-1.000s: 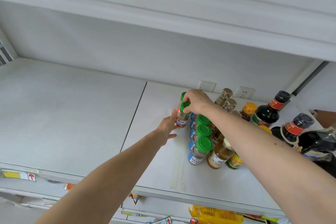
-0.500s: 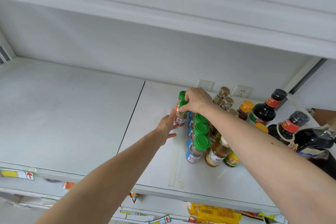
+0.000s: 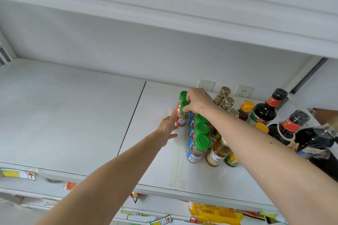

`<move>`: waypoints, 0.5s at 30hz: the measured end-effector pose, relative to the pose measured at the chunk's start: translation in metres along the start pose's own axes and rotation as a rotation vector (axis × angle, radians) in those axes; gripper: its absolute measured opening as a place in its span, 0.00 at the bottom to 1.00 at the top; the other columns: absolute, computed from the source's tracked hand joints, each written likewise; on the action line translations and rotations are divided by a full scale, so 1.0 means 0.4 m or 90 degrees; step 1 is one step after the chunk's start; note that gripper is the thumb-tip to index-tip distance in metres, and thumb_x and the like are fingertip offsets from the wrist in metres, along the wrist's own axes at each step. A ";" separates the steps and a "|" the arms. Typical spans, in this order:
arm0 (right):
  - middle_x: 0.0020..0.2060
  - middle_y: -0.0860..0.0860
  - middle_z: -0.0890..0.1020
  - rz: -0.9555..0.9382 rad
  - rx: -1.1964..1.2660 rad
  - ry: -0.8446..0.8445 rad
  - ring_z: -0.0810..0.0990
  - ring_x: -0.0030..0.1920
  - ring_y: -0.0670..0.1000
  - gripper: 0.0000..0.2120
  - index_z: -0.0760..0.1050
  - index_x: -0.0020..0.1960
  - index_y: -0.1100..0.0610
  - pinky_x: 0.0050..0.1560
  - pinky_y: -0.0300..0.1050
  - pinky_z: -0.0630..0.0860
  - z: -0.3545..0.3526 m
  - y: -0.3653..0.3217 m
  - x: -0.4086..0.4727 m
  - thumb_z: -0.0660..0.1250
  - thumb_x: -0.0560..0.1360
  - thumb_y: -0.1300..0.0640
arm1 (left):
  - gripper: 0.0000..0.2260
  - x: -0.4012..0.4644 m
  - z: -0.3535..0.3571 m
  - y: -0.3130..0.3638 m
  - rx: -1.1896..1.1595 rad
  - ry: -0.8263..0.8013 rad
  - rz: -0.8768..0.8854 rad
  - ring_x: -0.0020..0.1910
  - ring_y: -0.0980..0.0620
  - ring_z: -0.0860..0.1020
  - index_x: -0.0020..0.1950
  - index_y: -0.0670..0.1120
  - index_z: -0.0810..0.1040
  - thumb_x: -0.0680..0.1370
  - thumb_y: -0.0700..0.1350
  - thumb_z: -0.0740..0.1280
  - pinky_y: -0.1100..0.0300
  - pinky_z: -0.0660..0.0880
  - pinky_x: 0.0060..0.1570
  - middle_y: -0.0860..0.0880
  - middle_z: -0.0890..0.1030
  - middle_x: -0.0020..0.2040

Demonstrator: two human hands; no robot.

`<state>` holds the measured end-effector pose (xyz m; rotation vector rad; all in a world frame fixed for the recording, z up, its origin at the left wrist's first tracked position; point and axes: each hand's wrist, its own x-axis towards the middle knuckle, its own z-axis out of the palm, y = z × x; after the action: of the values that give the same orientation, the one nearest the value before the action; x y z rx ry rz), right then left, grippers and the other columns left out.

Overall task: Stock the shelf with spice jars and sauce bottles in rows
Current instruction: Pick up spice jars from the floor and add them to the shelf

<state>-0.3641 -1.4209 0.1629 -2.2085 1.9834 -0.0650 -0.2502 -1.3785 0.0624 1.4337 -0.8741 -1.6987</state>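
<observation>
On the white shelf, a row of green-capped spice jars with blue labels runs front to back. Left of it stand two green-capped jars with red labels. My right hand grips the green cap of the nearer red-label jar from above. My left hand touches that jar's left side with straight fingers. The second red-label jar stands just behind it. Amber sauce bottles sit right of the spice row, partly hidden by my right arm.
Dark soy sauce bottles stand at the right, with brown-capped jars near the back wall. Wall sockets sit behind the jars. The shelf above hangs low overhead. Yellow packets lie on the shelf below.
Both hands stay on the red-label jar; it has barely shifted. The view has drifted slightly.
</observation>
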 end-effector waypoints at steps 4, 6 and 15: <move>0.44 0.54 0.78 -0.001 0.015 0.017 0.78 0.44 0.57 0.15 0.75 0.41 0.56 0.34 0.44 0.69 -0.009 0.005 -0.015 0.77 0.64 0.51 | 0.29 -0.012 0.004 0.006 0.004 0.020 0.003 0.69 0.47 0.71 0.74 0.43 0.65 0.81 0.63 0.52 0.47 0.73 0.65 0.46 0.71 0.72; 0.48 0.54 0.80 -0.005 0.023 0.029 0.80 0.47 0.57 0.18 0.78 0.49 0.58 0.40 0.45 0.74 -0.013 0.012 -0.025 0.76 0.65 0.49 | 0.29 -0.021 0.005 0.005 0.009 0.043 0.011 0.67 0.47 0.72 0.73 0.43 0.66 0.81 0.62 0.53 0.48 0.75 0.62 0.45 0.71 0.70; 0.45 0.56 0.84 -0.066 0.075 0.126 0.81 0.47 0.59 0.12 0.82 0.45 0.60 0.43 0.51 0.79 -0.018 -0.004 -0.134 0.71 0.68 0.52 | 0.21 -0.108 -0.014 -0.041 -0.035 0.125 0.069 0.61 0.48 0.77 0.62 0.42 0.73 0.81 0.59 0.58 0.47 0.77 0.58 0.45 0.76 0.63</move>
<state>-0.3696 -1.3683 0.1746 -2.3040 1.9019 -0.4177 -0.2419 -1.3332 0.0685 1.4603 -0.7762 -1.4640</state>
